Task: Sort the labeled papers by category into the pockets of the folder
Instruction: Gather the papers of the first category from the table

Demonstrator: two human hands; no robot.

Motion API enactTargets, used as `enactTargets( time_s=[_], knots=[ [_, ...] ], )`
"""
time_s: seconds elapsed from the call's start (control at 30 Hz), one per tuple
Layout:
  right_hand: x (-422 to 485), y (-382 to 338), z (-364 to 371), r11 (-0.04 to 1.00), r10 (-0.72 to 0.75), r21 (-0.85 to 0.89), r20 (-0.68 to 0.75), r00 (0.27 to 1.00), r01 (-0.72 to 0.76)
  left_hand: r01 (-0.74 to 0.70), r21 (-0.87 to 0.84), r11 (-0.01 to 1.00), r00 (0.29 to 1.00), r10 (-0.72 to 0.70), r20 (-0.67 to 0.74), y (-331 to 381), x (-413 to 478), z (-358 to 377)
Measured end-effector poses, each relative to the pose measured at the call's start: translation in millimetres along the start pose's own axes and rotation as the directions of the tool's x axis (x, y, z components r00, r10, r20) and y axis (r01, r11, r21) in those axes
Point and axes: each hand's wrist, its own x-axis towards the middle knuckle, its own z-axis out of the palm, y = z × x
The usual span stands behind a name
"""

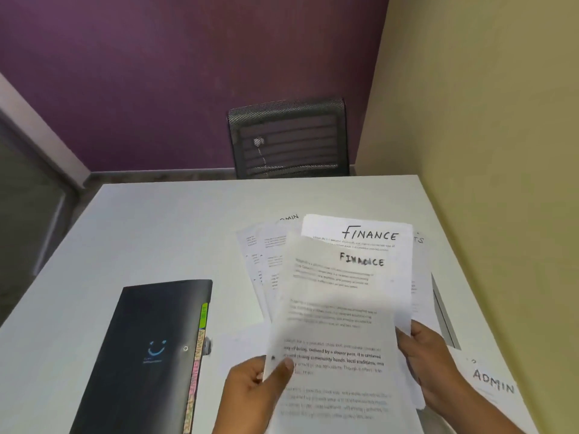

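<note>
A black folder [147, 355] lies closed on the white table at lower left, with coloured pocket tabs [197, 364] showing along its right edge. My left hand [253, 389] pinches the lower left edge of a sheet headed FINANCE [338, 308], lifted and tilted above the table. My right hand [429, 368] grips a stack of papers whose top sheet is also headed FINANCE [369, 234]. More printed sheets [266, 261] lie fanned on the table beneath, one showing part of the word ADMIN. Another sheet headed ADMIN [493, 385] lies at the right.
The white table [156, 230] meets a yellow wall [485, 151] on the right. A black mesh chair [288, 139] stands behind the far edge, in front of a purple wall. A thin grey object [445, 317] lies near the right edge.
</note>
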Motion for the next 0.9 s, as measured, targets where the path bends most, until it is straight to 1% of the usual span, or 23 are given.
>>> enactTargets(
  time_s=[0.03,0.07,0.1,0.13,0.2,0.27,0.3,0.33,0.47,0.6,0.63,0.73,0.77,0.8,0.87,0.9],
  knots=[
    [-11,1,-2,1.0,0.01,0.024,0.024,1.0,-0.01,-0.012,0.051,0.999,0.997,0.016,-0.074,-2,-4,0],
    [-20,2,-5,0.999,0.016,0.038,0.054,0.998,-0.018,-0.035,0.07,0.997,0.985,0.046,-0.168,-1,-7,-2],
    [-30,3,-7,0.999,0.022,0.035,0.087,0.996,-0.025,-0.052,0.065,0.997,0.971,0.065,-0.229,1,-10,-5],
    [-39,4,-9,0.999,0.029,0.028,0.12,0.992,-0.033,-0.048,0.068,0.997,0.975,0.062,-0.212,4,-11,-8],
    [-53,10,-14,0.996,0.062,0.054,0.199,0.978,-0.075,-0.011,0.005,1.0,0.999,0.011,-0.036,7,-12,-13],
    [-65,16,-17,0.99,0.079,0.09,0.295,0.952,-0.11,0.075,-0.095,0.993,0.985,-0.059,0.162,6,-15,-12],
    [-70,18,-18,0.992,0.071,0.08,0.327,0.942,-0.103,0.086,-0.109,0.99,0.976,-0.061,0.21,7,-20,-11],
    [-75,20,-19,0.994,0.059,0.062,0.344,0.937,-0.085,0.076,-0.11,0.991,0.972,-0.049,0.229,6,-25,-9],
    [-88,25,-20,0.999,-0.018,0.041,0.298,0.954,0.006,0.042,-0.14,0.989,0.976,-0.01,0.219,-3,-39,-7],
    [-96,29,-19,1.0,-0.015,-0.001,0.285,0.958,0.016,0.068,-0.142,0.988,0.969,-0.031,0.247,-10,-43,-7],
    [-97,30,-18,1.0,-0.006,0.031,0.274,0.962,-0.002,0.068,-0.131,0.989,0.965,-0.032,0.259,-13,-44,-8],
    [-100,36,-16,0.959,0.016,0.266,0.277,0.961,-0.093,0.056,-0.127,0.99,0.962,-0.019,0.271,-19,-47,-5],
    [-101,38,-15,0.955,-0.004,0.286,0.276,0.961,-0.079,0.059,-0.15,0.987,0.961,-0.015,0.276,-21,-48,-3],
    [-101,41,-14,0.964,-0.039,0.264,0.265,0.963,-0.033,0.067,-0.194,0.979,0.96,-0.011,0.279,-22,-50,-1],
    [-103,41,-11,0.992,-0.107,0.083,0.194,0.975,0.093,0.066,-0.288,0.955,0.962,0.016,0.273,-22,-54,3],
    [-103,41,-10,0.989,-0.145,0.004,0.141,0.979,0.145,0.026,-0.306,0.952,0.966,0.054,0.251,-21,-55,4]
  ],
)
